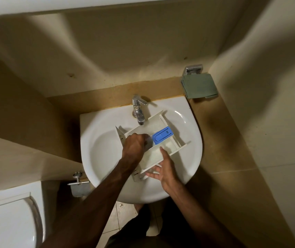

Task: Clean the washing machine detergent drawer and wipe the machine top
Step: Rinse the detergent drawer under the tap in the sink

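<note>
The detergent drawer (161,138) lies tilted across the white basin (96,151), its far end under the chrome tap (138,111) and its near end propped toward the basin's front rim. The left hand (134,144) reaches into the drawer's left compartment with fingers curled down; what they hold, a cloth, a brush or nothing, I cannot tell. Right of it sits the blue softener insert (162,136). The right hand (162,170) steadies the drawer's near right edge, fingers mostly straight and spread, thumb laid on the wall.

Risks, as I judge them: the drawer is held only lightly, so hard scrubbing could twist it loose and knock it against the basin; pressure could pop the blue insert out; wet plastic may slip.

Hidden: the left fingertips, the drawer's underside, any water flow, and the washing machine itself.
</note>
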A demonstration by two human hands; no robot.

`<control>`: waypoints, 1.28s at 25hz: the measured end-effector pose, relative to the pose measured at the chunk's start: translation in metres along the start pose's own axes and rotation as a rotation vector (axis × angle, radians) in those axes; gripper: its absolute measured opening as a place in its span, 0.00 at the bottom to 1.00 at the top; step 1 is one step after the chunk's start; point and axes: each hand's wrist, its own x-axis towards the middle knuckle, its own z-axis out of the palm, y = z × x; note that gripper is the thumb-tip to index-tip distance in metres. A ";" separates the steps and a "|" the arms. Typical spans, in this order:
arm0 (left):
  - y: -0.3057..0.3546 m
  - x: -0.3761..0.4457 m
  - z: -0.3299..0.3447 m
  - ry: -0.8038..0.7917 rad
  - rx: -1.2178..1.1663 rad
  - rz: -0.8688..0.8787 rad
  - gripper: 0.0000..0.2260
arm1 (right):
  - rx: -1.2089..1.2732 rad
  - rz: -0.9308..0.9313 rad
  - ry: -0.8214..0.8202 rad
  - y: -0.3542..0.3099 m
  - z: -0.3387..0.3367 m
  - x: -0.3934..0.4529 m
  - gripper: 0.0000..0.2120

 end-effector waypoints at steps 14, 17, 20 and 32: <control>-0.002 -0.035 -0.004 0.368 -0.214 0.083 0.13 | -0.005 -0.455 0.276 -0.028 -0.016 -0.042 0.17; -0.021 -0.042 -0.004 0.359 -0.384 -0.282 0.19 | -0.019 -0.507 0.248 -0.019 -0.012 -0.056 0.19; -0.026 -0.030 0.000 0.210 -0.609 -0.419 0.20 | -0.030 -0.510 0.209 -0.018 -0.009 -0.067 0.20; -0.040 -0.019 0.016 0.301 -0.652 -0.446 0.18 | -0.396 -0.305 0.109 -0.116 -0.031 -0.063 0.27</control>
